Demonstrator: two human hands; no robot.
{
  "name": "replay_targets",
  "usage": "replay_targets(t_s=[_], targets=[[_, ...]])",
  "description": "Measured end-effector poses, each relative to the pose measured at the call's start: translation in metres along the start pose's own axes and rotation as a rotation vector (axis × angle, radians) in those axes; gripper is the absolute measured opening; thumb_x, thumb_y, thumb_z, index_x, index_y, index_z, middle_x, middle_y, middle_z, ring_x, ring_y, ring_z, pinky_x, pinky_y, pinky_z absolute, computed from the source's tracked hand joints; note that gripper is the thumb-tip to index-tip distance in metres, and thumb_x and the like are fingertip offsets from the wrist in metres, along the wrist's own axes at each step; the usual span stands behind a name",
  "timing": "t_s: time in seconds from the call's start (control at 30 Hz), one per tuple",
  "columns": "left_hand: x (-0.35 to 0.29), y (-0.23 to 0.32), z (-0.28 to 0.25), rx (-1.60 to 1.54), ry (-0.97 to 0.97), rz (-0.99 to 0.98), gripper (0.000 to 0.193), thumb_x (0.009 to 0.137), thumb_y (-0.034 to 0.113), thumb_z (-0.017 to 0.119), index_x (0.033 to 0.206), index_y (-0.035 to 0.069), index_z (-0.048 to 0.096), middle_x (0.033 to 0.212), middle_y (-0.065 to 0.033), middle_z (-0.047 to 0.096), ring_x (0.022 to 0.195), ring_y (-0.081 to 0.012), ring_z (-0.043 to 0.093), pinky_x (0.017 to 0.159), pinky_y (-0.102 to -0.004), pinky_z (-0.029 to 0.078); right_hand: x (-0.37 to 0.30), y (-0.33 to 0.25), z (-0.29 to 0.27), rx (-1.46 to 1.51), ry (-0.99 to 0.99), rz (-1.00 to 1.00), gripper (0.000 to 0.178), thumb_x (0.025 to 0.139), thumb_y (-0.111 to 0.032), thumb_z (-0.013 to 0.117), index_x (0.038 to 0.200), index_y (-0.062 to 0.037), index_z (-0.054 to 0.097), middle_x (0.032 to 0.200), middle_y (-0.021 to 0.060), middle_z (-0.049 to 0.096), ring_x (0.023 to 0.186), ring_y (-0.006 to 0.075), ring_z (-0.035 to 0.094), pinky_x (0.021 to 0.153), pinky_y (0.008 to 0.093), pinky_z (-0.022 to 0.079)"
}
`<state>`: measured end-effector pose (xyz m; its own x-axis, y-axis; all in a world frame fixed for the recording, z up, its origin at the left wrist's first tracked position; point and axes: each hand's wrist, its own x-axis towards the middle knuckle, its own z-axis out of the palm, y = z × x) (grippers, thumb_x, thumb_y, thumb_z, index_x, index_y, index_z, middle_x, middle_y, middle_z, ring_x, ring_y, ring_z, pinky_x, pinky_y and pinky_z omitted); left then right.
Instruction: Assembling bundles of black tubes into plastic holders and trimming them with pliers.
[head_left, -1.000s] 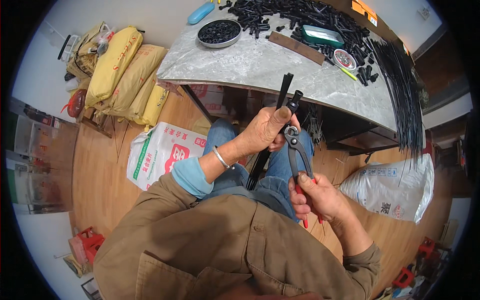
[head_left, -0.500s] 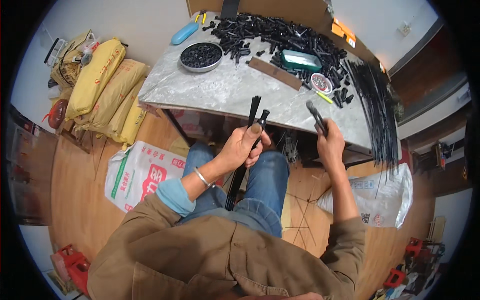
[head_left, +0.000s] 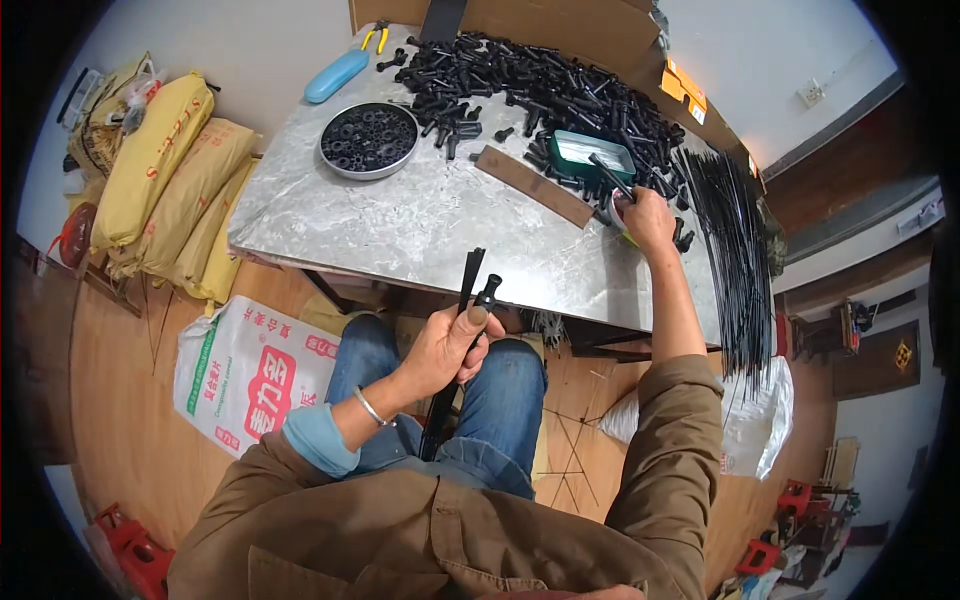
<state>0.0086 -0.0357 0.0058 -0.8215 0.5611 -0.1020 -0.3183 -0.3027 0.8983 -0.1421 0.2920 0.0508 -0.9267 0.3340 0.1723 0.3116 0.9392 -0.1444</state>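
My left hand (head_left: 440, 352) is closed above my knees. It holds a black tubular piece (head_left: 489, 289) with a flared end, thumb pressed on it, beside a bundle of thin black rods (head_left: 471, 274) that runs down between my legs. Farther right, over the table, my right hand (head_left: 648, 222) is closed around a dark hand tool (head_left: 612, 178), perhaps pliers, its end pointing toward a green open box (head_left: 568, 150). That hand largely covers a small round dish (head_left: 617, 207). A brown flat bar (head_left: 533, 187) lies left of it.
Black tubular pieces (head_left: 560, 85) are heaped across the table's back. A round tray (head_left: 372, 165) of black rings, a blue case (head_left: 336, 76) and yellow-handled pliers (head_left: 377, 37) stand left. Long black rods (head_left: 735, 260) overhang the right edge. Yellow sacks (head_left: 160, 165) are stacked left.
My right hand has moved forward with the tool, from the table's front edge to the small dish and green box. My left hand keeps its grip on the tubular piece and rods. The view has shifted.
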Motion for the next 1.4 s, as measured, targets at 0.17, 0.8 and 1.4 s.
replay_targets(t_s=[0.17, 0.8, 1.4], targets=[[0.007, -0.001, -0.006, 0.01, -0.009, -0.007, 0.064, 0.093, 0.06, 0.044, 0.094, -0.004, 0.053, 0.056, -0.0009, 0.043, 0.045, -0.0079, 0.043, 0.042, -0.0236, 0.037, 0.006, -0.001, 0.0, -0.03, -0.015, -0.035, 0.027, 0.082, -0.031, 0.064, 0.095, -0.0079, 0.068, 0.096, 0.0202, 0.067, 0.094, 0.0385, 0.063, 0.079, 0.0468, 0.049], [-0.011, 0.001, 0.008, 0.031, -0.027, 0.037, 0.062, 0.093, 0.059, 0.045, 0.096, -0.002, 0.053, 0.058, -0.0003, 0.043, 0.047, -0.007, 0.043, 0.043, -0.0217, 0.036, 0.011, 0.021, -0.019, 0.121, 0.162, 0.093, 0.033, 0.086, -0.034, 0.06, 0.088, -0.0019, 0.067, 0.087, 0.019, 0.068, 0.083, 0.0345, 0.065, 0.072, 0.0428, 0.048], [-0.046, 0.018, 0.032, 0.068, 0.173, 0.31, 0.05, 0.098, 0.047, 0.044, 0.117, 0.001, 0.054, 0.06, 0.0016, 0.046, 0.048, -0.0039, 0.041, 0.042, -0.0193, 0.033, -0.259, -0.118, -0.016, 1.937, -0.647, -0.008, 0.033, 0.089, -0.033, 0.065, 0.082, -0.0037, 0.054, 0.069, 0.0031, 0.046, 0.059, 0.0144, 0.049, 0.052, 0.0325, 0.051]])
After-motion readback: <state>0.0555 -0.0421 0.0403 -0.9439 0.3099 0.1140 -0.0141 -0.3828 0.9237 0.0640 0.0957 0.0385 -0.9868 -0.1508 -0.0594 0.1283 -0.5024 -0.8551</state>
